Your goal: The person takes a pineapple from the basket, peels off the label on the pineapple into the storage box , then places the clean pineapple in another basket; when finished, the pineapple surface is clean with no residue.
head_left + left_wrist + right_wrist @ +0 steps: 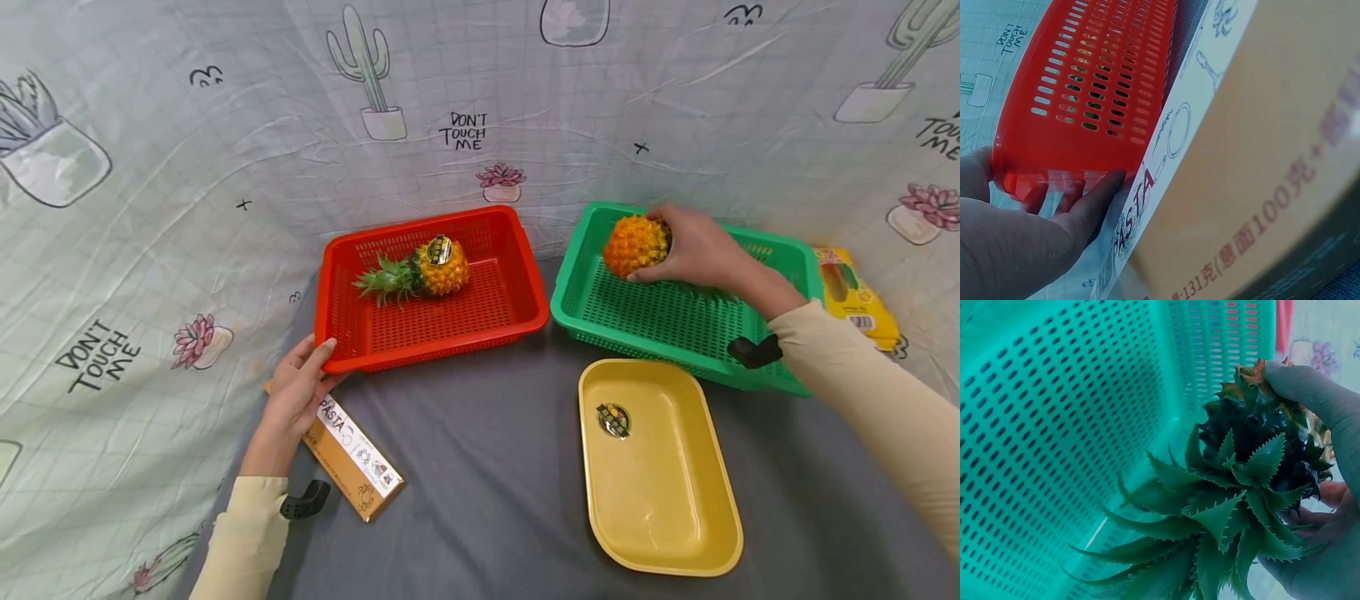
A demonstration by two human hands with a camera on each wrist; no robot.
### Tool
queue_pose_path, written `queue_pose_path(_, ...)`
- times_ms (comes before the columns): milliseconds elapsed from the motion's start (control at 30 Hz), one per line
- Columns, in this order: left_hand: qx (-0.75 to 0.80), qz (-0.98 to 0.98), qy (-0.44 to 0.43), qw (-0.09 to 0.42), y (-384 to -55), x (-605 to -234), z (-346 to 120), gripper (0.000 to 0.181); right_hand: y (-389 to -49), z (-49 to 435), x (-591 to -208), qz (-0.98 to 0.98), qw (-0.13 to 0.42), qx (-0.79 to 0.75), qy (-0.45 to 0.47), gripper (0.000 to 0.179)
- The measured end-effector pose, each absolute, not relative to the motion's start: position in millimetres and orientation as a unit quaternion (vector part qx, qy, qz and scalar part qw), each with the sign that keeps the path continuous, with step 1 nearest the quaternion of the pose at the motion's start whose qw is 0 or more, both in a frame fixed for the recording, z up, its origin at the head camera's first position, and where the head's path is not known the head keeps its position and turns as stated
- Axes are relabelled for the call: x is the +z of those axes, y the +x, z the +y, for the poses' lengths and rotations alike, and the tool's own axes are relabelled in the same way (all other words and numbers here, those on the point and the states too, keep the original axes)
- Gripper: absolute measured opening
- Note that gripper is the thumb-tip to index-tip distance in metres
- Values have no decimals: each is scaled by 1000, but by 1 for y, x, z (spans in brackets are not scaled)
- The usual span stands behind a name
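Note:
My right hand (693, 246) grips a small orange pineapple (633, 247) over the left part of the green basket (637, 329). In the right wrist view its spiky green leaves (1210, 512) point toward the camera, with thumb and fingers round the fruit. My left hand (296, 383) holds the near left corner of the red basket (427, 357), thumb on the rim and fingers under it. Inside the red basket lies a second pineapple (442, 271) with a dark label, its leaves to the left. Beneath my left hand is a brown and white pasta box (352, 458).
A yellow tray (660, 475) with a round sticker sits in front of the green basket. Beyond that basket's right end lies a yellow package (858, 300). Printed cloth (285, 150) hangs behind the baskets, and the table (480, 467) is covered in grey cloth.

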State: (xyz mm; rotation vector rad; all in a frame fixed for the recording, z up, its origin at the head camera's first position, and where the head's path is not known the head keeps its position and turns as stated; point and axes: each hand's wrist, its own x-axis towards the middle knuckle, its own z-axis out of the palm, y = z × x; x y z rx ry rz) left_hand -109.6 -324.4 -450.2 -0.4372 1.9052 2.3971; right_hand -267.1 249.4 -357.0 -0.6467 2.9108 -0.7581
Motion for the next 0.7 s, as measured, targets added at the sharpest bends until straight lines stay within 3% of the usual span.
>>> queue_pose_path(367, 762, 632, -139, 15, -112, -453, -325, 65, -280, 262, -389, 948, 83, -237, -195, 99)
queue_pose_path(700, 763, 632, -133, 5, -110, -451, -324, 66, -300, 260, -393, 953, 96, -213, -195, 104)
